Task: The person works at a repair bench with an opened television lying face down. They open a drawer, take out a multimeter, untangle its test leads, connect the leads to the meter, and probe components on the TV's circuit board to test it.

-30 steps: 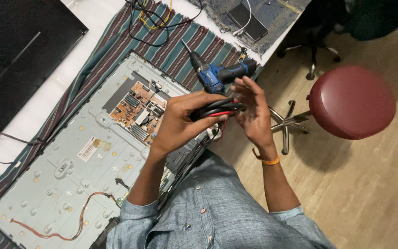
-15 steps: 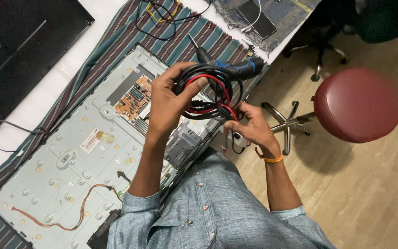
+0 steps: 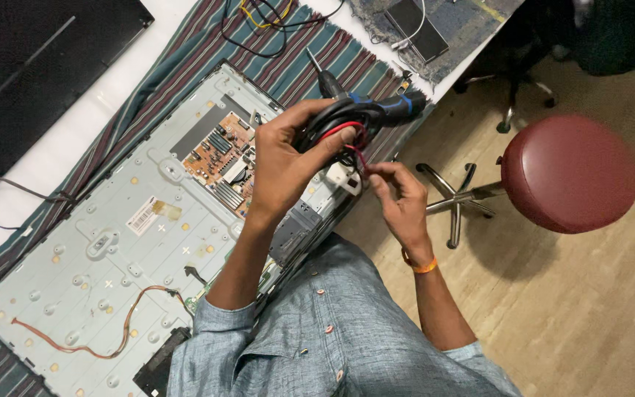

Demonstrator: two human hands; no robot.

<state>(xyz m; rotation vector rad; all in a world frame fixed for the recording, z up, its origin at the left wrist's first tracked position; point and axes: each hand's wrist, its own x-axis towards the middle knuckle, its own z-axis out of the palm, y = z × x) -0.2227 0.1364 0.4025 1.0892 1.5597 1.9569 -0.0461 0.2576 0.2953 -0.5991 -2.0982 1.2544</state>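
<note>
My left hand (image 3: 288,158) grips a coiled bundle of black and red wires (image 3: 336,125) above the right edge of an opened flat-screen back panel (image 3: 112,250). My right hand (image 3: 398,195) pinches the red wire end just beside a white plastic connector (image 3: 345,177) hanging from the bundle. An orange band sits on my right wrist. An orange-brown circuit board (image 3: 218,158) lies on the metal panel just left of my left hand. A blue and black cordless screwdriver (image 3: 376,106) lies on the table behind the bundle.
The panel rests on a striped cloth (image 3: 185,51) on a white table. A black screen cover (image 3: 31,66) lies far left. A red round stool (image 3: 567,173) stands on the wooden floor at right. Loose cables (image 3: 259,18) and a grey mat (image 3: 435,22) lie at the far edge.
The wire bundle was spread in loose loops between both hands; now it is gathered tighter in my left hand, and my right hand has moved up to the connector end.
</note>
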